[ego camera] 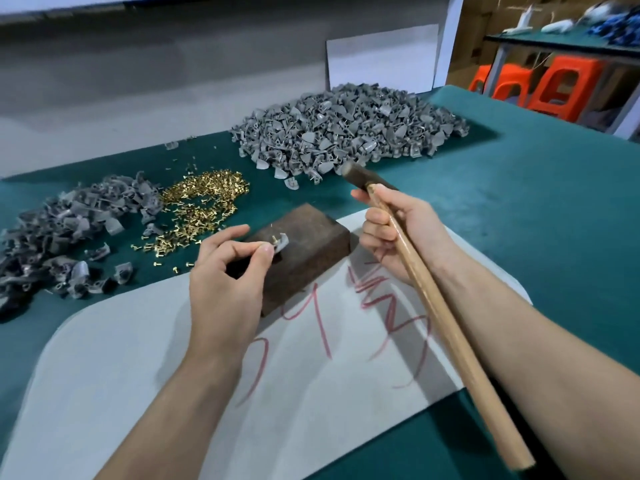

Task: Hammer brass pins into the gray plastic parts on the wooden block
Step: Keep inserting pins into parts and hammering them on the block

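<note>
A dark wooden block (311, 237) lies on a white sheet at the table's middle. My left hand (225, 275) pinches a small gray plastic part (281, 242) against the block's near left top, with a brass pin (274, 239) standing in it. My right hand (394, 233) grips a hammer (433, 306) high on its wooden handle. The hammer's dark head (356, 176) is raised behind and to the right of the block. Loose brass pins (197, 209) are heaped to the left of the block.
A big pile of gray parts with pins (346, 126) sits at the back. A smaller pile of gray parts (69, 233) lies at the far left. The white sheet (138, 358) with red scribbles covers the green table (536, 220). Orange stools (554, 88) stand beyond the right edge.
</note>
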{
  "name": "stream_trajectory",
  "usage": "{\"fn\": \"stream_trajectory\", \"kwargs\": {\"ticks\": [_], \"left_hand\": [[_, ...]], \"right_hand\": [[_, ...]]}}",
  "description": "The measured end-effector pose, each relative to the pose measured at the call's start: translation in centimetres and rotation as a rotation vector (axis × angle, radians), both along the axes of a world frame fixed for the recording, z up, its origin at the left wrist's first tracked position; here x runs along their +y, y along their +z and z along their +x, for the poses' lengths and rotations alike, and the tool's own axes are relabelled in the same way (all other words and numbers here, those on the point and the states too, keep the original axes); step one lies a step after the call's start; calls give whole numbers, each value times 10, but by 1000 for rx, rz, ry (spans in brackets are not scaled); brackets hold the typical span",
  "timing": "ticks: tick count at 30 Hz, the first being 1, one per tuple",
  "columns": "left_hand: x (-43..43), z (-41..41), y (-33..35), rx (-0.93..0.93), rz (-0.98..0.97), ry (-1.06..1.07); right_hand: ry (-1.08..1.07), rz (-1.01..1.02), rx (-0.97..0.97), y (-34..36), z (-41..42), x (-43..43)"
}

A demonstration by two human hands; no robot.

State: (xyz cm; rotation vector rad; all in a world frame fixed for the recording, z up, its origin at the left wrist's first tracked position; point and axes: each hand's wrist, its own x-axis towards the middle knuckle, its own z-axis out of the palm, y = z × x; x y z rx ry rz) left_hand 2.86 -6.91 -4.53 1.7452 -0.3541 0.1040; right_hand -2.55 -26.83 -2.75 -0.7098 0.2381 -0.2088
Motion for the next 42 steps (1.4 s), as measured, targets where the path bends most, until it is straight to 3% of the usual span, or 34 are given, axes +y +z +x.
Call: {"fn": "stream_trajectory", "kwargs": {"ticks": [2,6,9,11,14,17,21,34,38,42], "left_hand": [[-2,2,9,41,27,25],[-37,40,62,-68,14,98],[-63,107,88,94,162,99],[-51,146,79,158,408,123],[1,173,51,90,965,238],[59,188,24,165,1159,305],[88,184,14,112,1206,342],[79,173,35,-230,951,330],[73,172,38,-189,798,334],[66,165,42,-185,809,230]], "right_hand": [[25,7,1,-1,1,-1],[40,13,-2,0,3,-2],[55,21,3,1,1,-1],[63,35,13,1,0,-2],[65,49,13,1,2,-2],[69,48,11,1,3,-2],[63,44,10,1,3,-2],[62,36,32,1,5,-3],[61,25,33,1,4,-3],[60,19,33,0,4,-2]]}}
